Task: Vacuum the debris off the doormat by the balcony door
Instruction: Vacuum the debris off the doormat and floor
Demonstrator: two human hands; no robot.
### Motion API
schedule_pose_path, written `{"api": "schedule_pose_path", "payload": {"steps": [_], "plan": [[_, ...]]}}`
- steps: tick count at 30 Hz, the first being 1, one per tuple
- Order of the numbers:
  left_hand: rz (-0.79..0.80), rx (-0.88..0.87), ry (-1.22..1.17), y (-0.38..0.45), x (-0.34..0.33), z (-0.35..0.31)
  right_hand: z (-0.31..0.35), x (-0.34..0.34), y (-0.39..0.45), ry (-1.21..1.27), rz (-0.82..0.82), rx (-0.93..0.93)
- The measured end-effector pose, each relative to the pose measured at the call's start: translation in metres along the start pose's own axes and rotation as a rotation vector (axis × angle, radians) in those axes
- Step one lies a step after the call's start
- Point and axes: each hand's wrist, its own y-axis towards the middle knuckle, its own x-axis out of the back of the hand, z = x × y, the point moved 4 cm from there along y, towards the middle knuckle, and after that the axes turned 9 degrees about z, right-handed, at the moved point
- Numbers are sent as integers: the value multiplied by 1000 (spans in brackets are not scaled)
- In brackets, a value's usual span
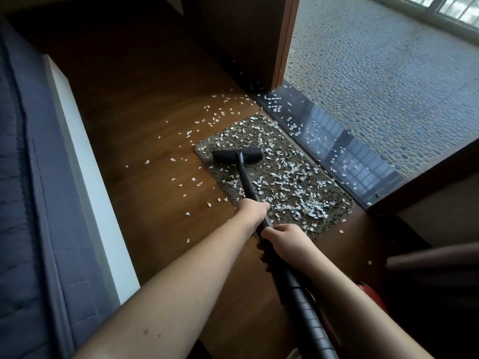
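Both grips closed round vac wand [248, 182]: left hand [252, 211] ahead, right hand [282, 240] behind; head [237, 155] on doormat [298, 161].

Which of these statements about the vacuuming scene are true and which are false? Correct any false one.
1. Both hands grip the wand. True: the left hand is further down it than the right hand.
2. The vacuum head rests on the balcony pebbles. False: it rests on the doormat.
3. White scraps cover much of the doormat. True.
4. The wooden floor has no scraps on it. False: scraps lie scattered there too.
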Motion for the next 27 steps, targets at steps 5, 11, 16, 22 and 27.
{"api": "schedule_pose_path", "payload": {"steps": [5,11,16,22,27], "plan": [[16,19,8,-17,-6,14,-11,1,-17,-53,5,-17],[39,6,-15,-27,-15,32,-27,4,-28,-160,-3,-25],[31,-3,8,-38,-15,38,-34,1,-34,-245,-12,-22],[11,6,43,-42,-10,38,-33,-1,-35,-281,4,-10],[0,7,71,-35,-4,31,-27,-4,-27,-258,10,-10]]}}
